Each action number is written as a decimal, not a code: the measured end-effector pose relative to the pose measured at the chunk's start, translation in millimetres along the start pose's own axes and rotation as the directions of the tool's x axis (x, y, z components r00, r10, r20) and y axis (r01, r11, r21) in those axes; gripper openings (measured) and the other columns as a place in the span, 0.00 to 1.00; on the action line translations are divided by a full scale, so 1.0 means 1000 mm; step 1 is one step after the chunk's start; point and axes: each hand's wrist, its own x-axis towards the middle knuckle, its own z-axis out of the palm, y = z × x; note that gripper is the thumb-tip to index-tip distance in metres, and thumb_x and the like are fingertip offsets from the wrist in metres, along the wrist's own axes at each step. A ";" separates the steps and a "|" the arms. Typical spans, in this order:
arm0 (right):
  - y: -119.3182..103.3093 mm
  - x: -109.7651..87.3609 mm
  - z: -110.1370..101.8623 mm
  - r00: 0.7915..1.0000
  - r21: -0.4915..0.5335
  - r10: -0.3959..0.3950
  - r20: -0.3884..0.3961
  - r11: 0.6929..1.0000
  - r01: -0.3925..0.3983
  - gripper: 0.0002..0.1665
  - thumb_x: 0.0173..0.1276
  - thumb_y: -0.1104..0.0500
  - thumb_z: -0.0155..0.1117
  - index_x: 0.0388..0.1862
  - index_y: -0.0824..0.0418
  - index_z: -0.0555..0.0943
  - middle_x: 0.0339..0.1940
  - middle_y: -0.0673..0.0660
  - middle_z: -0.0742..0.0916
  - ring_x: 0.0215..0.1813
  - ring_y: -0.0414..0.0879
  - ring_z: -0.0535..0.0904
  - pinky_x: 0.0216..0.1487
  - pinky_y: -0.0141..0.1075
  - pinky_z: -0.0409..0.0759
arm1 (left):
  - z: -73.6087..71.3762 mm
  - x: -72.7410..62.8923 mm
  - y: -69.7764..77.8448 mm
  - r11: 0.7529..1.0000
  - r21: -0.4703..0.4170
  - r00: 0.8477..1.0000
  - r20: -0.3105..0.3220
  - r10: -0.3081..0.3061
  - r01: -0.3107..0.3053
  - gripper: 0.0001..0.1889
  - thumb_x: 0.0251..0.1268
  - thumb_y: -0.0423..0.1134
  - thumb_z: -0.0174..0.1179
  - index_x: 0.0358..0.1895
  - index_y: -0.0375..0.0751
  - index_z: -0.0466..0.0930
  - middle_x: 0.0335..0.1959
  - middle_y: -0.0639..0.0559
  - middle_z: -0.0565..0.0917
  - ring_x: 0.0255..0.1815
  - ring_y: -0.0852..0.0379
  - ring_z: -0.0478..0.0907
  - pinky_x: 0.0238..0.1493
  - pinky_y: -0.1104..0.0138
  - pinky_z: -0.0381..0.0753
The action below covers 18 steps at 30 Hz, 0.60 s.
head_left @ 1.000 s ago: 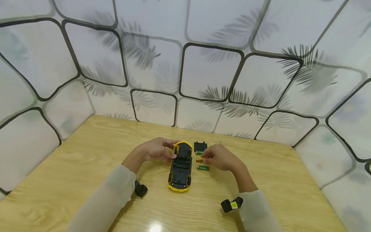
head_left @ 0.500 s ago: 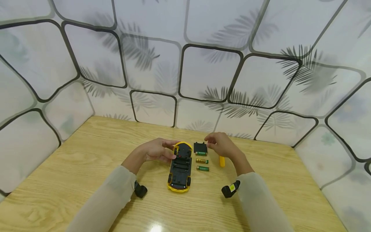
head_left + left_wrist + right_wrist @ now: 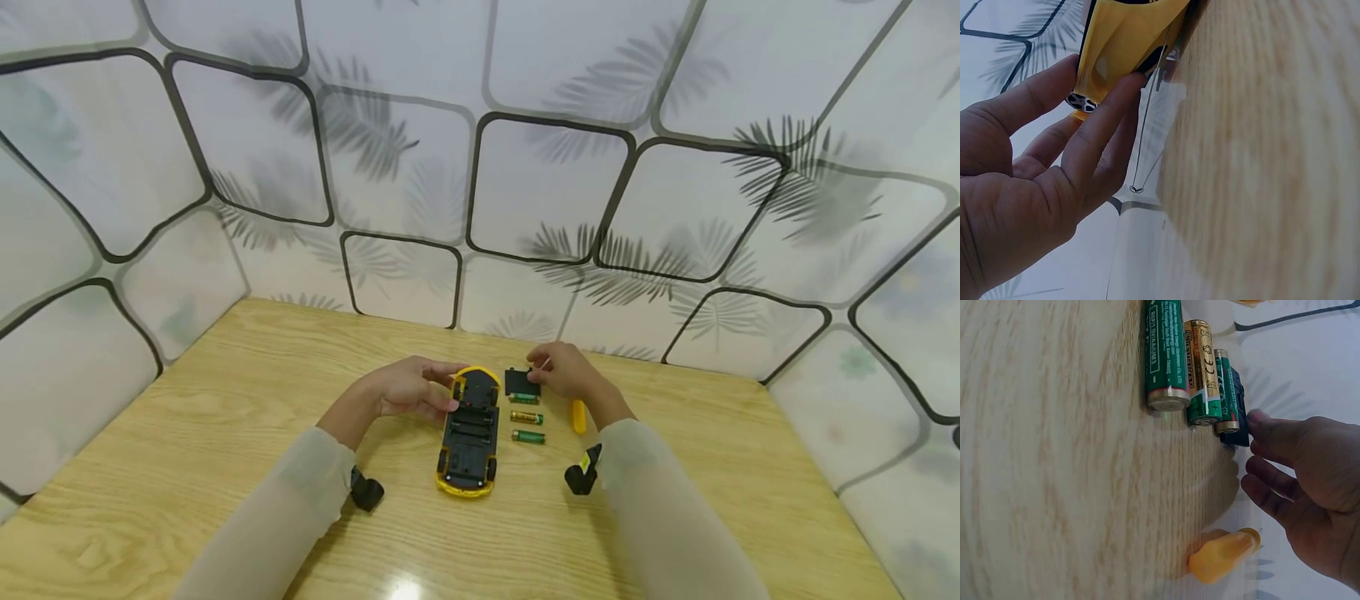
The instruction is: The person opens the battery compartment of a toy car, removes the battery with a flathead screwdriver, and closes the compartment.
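Note:
My left hand (image 3: 405,389) grips the side of a yellow toy car (image 3: 467,433), wheels up, its black underside and uncovered battery bay facing me. In the left wrist view the thumb lies near a wheel and the fingers press the yellow bodywork (image 3: 1113,47). My right hand (image 3: 567,372) has loosely bent fingers, with the thumb tip at the right edge of a flat black battery cover (image 3: 519,382). Below that cover lie a green battery (image 3: 524,399), a gold-and-green battery (image 3: 527,417) and another green battery (image 3: 529,437), side by side on the table.
An orange screwdriver-like handle (image 3: 578,416) lies under the right wrist, its far end hidden by the hand. The wooden table (image 3: 247,400) meets a patterned wall (image 3: 405,192) close behind the cover. Black wrist cameras hang below both sleeves.
My right hand has left the gold-and-green battery and moved up to the battery cover's right edge, revealing the orange handle. The left hand and car have stayed put.

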 end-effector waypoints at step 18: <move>0.007 0.004 0.003 0.999 0.051 0.047 -0.027 0.998 -0.045 0.16 0.75 0.61 0.65 0.58 0.68 0.80 0.52 0.63 0.85 0.56 0.59 0.81 0.60 0.53 0.80 | 0.001 -0.001 0.000 1.000 0.000 1.000 -0.001 -0.002 0.002 0.40 0.69 0.23 0.63 0.81 0.47 0.59 0.80 0.30 0.52 0.55 0.46 0.83 0.54 0.54 0.86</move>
